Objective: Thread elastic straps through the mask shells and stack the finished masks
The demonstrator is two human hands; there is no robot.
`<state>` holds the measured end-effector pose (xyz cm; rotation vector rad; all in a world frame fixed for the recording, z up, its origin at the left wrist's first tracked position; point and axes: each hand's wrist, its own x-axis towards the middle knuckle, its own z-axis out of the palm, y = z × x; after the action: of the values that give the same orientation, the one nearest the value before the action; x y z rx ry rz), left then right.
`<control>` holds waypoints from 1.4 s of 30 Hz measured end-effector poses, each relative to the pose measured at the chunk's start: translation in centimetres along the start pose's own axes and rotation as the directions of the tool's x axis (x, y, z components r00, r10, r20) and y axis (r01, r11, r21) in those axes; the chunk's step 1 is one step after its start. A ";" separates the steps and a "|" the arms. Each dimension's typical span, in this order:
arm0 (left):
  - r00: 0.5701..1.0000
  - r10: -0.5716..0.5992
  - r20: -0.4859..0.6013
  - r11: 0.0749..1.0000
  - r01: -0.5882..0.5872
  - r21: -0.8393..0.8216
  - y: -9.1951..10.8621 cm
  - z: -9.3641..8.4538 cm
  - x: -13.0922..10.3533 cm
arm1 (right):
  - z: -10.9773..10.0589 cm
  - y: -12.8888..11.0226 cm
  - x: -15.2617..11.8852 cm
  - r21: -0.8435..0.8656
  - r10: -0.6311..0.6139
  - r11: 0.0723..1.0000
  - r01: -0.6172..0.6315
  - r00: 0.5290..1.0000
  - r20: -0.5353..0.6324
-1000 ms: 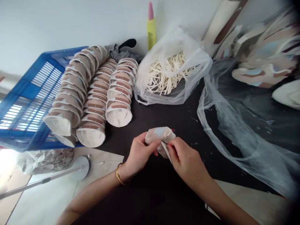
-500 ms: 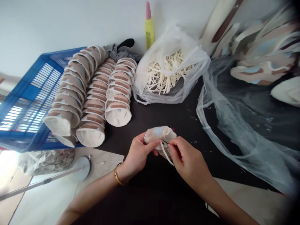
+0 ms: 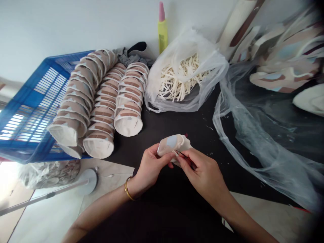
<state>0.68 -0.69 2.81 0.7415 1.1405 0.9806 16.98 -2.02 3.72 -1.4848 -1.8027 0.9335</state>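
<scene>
Near the table's front edge, my left hand (image 3: 153, 163) is closed round a small beige shoe upper (image 3: 172, 143) with a light blue patch. The thumb presses on its near edge. My right hand (image 3: 199, 165) pinches a thin dark needle-like tool (image 3: 181, 154), whose tip meets the upper beside my left thumb. A cream lace (image 3: 175, 153) shows at that spot, mostly hidden by the fingers. Whether the tool's tip is hooked I cannot tell.
Stacked shoe uppers (image 3: 102, 113) lean in rows by a blue crate (image 3: 32, 135). A clear plastic bag (image 3: 212, 67) holds cream laces (image 3: 181, 79). A yellow bottle with a pink cap (image 3: 162, 33) stands behind. More uppers (image 3: 280, 77) and plastic sheeting (image 3: 255, 135) lie right.
The loop of cream lace that hung below the upper no longer shows there. My right hand has shifted slightly, with its fingers now closer to the upper.
</scene>
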 end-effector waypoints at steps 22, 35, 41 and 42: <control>0.980 0.180 -0.090 0.904 -0.129 0.407 0.3 -0.3 -0.4 | 0.5 0.0 -0.4 -0.340 -0.250 0.910 0.239 0.968 0.011; 0.620 0.625 0.474 0.202 -0.715 0.669 -1.0 -2.1 0.1 | -0.9 1.1 2.8 0.387 0.226 0.742 -0.547 0.749 0.623; 0.670 0.577 0.467 0.244 -0.687 0.684 -1.0 -2.5 -0.1 | -0.1 0.5 2.5 0.141 0.055 0.983 -0.119 0.919 0.391; 0.670 0.575 0.470 0.222 -0.680 0.699 -0.7 -2.7 0.2 | -0.3 0.4 2.1 0.037 0.043 0.998 -0.060 0.931 0.363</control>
<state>-1.68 -0.84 1.39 2.2226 1.1970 0.9657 17.07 0.18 3.63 -1.4042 -1.9863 1.3393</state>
